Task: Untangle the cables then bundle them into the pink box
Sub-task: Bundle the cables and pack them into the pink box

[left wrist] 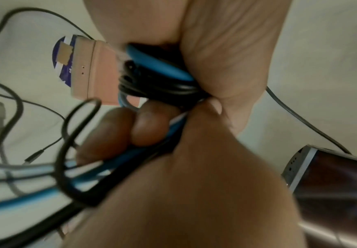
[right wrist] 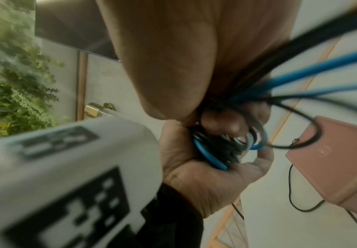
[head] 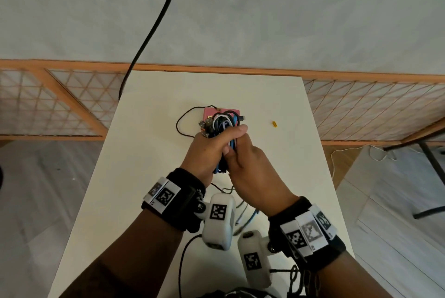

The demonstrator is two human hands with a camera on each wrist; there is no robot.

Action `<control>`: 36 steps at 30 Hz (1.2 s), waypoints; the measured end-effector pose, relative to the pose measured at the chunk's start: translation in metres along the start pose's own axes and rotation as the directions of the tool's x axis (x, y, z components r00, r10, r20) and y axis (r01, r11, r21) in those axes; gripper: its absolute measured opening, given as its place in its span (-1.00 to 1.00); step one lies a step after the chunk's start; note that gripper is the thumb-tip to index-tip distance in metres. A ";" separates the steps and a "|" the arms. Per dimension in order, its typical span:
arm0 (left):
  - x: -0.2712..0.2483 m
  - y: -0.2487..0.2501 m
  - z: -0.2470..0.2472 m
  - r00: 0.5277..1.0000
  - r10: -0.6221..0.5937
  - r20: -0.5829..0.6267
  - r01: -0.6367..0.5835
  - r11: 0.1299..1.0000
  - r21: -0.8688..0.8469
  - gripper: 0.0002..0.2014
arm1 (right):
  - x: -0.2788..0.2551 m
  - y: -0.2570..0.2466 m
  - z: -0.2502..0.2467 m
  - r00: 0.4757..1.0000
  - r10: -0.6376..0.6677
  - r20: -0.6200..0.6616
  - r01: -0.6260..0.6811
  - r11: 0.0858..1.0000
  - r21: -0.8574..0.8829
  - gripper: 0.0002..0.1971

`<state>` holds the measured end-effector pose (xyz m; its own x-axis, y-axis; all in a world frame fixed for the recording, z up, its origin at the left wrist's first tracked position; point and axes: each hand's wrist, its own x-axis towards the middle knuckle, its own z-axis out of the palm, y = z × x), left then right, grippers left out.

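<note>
A coiled bundle of blue and black cables (head: pixel 222 129), limp and springy, is gripped by both the left hand (head: pixel 212 146) and right hand (head: pixel 252 167) above the pink box (head: pixel 212 112) near the table's (head: pixel 149 153) far edge; a mid-coil grip looks safest.

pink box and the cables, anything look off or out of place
The cables are gripped above the table by the left hand and right hand, not in the pink box. Loose ends trail below the hands. A small yellow piece lies alone to the box's right.
</note>
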<state>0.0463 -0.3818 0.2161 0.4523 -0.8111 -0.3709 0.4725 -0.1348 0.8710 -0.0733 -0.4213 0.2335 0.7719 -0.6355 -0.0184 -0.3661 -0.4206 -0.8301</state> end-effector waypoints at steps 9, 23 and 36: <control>0.003 0.009 -0.005 0.996 -0.062 -0.064 0.039 0.950 -0.311 -0.72 | -0.007 0.010 -0.008 0.984 0.120 0.136 -0.154 0.946 0.284 -0.76; 0.013 0.074 -0.027 0.980 0.081 -0.184 -0.162 0.857 -0.489 -0.67 | -0.041 0.076 0.006 0.876 0.158 0.455 -0.300 0.918 0.258 -0.41; -0.003 0.053 -0.001 0.989 0.074 -0.127 -0.117 0.920 -0.375 -0.69 | -0.003 0.011 -0.016 0.922 -0.016 -0.388 0.113 0.967 0.229 -0.82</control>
<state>0.0705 -0.3860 0.2629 0.5784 -0.7400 -0.3434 0.6654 0.1844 0.7234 -0.0878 -0.4341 0.2329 0.5158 -0.8301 0.2121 -0.1478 -0.3300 -0.9323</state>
